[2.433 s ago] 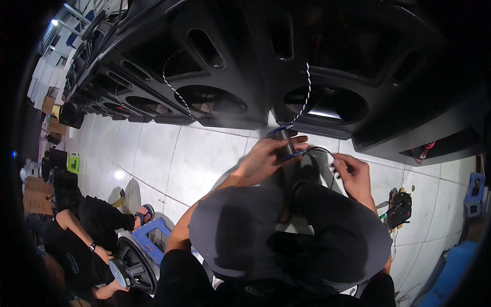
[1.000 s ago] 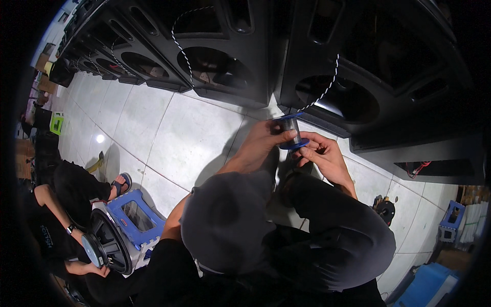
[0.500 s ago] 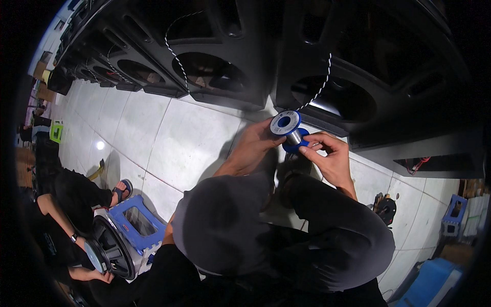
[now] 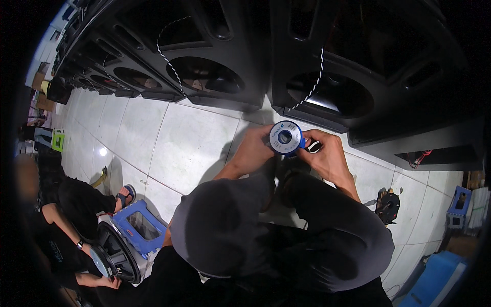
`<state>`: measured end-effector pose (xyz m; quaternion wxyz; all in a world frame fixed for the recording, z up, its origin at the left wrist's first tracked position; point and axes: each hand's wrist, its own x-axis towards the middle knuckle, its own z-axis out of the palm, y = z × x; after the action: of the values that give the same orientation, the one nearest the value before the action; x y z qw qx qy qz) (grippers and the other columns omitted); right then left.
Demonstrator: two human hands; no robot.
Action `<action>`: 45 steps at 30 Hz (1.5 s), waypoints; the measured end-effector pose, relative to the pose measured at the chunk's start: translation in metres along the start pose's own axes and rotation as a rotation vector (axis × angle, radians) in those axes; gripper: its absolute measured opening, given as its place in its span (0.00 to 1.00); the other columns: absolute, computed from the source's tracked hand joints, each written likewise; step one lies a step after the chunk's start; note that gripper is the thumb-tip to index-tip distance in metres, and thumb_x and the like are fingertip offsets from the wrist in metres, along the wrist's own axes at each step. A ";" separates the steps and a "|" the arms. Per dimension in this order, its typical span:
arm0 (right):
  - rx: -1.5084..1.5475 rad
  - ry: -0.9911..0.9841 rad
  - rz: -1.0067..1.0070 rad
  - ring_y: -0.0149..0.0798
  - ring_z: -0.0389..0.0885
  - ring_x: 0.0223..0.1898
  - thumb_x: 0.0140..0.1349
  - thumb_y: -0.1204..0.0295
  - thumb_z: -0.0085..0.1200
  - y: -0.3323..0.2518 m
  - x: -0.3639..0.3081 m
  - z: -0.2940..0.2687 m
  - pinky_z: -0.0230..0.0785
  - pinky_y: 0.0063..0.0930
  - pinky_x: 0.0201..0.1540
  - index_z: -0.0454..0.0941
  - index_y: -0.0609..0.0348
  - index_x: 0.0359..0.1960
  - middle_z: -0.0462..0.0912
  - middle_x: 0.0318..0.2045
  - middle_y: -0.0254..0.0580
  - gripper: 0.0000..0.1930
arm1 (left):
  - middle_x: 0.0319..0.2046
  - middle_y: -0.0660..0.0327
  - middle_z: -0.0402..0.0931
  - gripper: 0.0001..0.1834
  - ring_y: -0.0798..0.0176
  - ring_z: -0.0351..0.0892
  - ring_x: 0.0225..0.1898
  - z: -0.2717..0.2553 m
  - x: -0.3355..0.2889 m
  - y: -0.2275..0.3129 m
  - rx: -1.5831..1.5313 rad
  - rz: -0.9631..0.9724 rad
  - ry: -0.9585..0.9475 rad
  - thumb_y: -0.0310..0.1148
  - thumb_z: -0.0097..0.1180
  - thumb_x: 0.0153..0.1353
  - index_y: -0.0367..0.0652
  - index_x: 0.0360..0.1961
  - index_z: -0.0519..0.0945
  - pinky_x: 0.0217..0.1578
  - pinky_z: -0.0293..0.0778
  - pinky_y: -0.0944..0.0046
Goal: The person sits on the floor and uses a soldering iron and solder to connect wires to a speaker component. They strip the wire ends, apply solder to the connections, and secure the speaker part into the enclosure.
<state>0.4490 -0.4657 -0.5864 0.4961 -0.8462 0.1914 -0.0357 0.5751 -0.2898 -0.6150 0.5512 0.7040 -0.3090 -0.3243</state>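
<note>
Between my hands, above my knees, is a blue-rimmed spool of solder wire [image 4: 279,145], its pale labelled end turned up toward me. My left hand [image 4: 255,151] grips its left side, with some fingers hidden behind it. The fingers of my right hand [image 4: 326,154] pinch the spool's right edge. Just beyond the spool, a black-and-white twisted wire [image 4: 320,71] hangs from a black speaker cabinet [image 4: 340,118] with a round opening.
More black cabinets [image 4: 204,100] with twisted wires line the far side. At left, a seated person [image 4: 64,215] holds a large speaker driver [image 4: 120,250] beside a blue stool [image 4: 138,227]. A black reel-like object [image 4: 388,207] rests on the tiled floor [image 4: 179,133] at right.
The spool has tipped so its labelled end faces up more and hides the wire core. My hands have shifted slightly nearer with it.
</note>
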 end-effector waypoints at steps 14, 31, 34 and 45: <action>-0.591 0.076 -0.465 0.48 0.86 0.29 0.55 0.77 0.67 0.003 -0.001 -0.009 0.79 0.38 0.38 0.85 0.68 0.33 0.85 0.26 0.55 0.07 | 0.47 0.53 0.85 0.22 0.60 0.83 0.51 -0.005 0.000 0.017 0.097 0.009 -0.081 0.25 0.66 0.59 0.34 0.55 0.79 0.54 0.74 0.61; 0.111 -0.029 -0.286 0.37 0.85 0.34 0.63 0.76 0.62 0.009 -0.002 0.000 0.75 0.28 0.38 0.86 0.65 0.40 0.86 0.33 0.46 0.07 | 0.54 0.44 0.77 0.35 0.51 0.78 0.59 -0.012 -0.010 -0.003 -0.849 -0.159 -0.089 0.24 0.57 0.65 0.33 0.70 0.58 0.64 0.72 0.52; 0.032 0.003 -0.352 0.43 0.86 0.33 0.64 0.76 0.61 0.017 -0.003 0.003 0.76 0.30 0.37 0.86 0.65 0.40 0.86 0.33 0.49 0.06 | 0.53 0.46 0.76 0.38 0.52 0.78 0.58 -0.008 -0.004 -0.009 -0.831 -0.170 -0.072 0.22 0.61 0.63 0.34 0.70 0.56 0.64 0.72 0.53; 0.347 0.110 -0.136 0.34 0.81 0.29 0.70 0.74 0.56 0.031 -0.007 0.018 0.72 0.28 0.33 0.84 0.69 0.40 0.84 0.29 0.42 0.09 | 0.54 0.51 0.76 0.37 0.57 0.77 0.57 -0.006 0.000 0.005 -0.632 -0.249 -0.091 0.16 0.65 0.58 0.34 0.66 0.60 0.61 0.73 0.59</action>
<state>0.4377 -0.4619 -0.6203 0.6197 -0.7558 0.1514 -0.1476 0.5793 -0.2868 -0.6093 0.6838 0.5155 -0.1291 -0.5000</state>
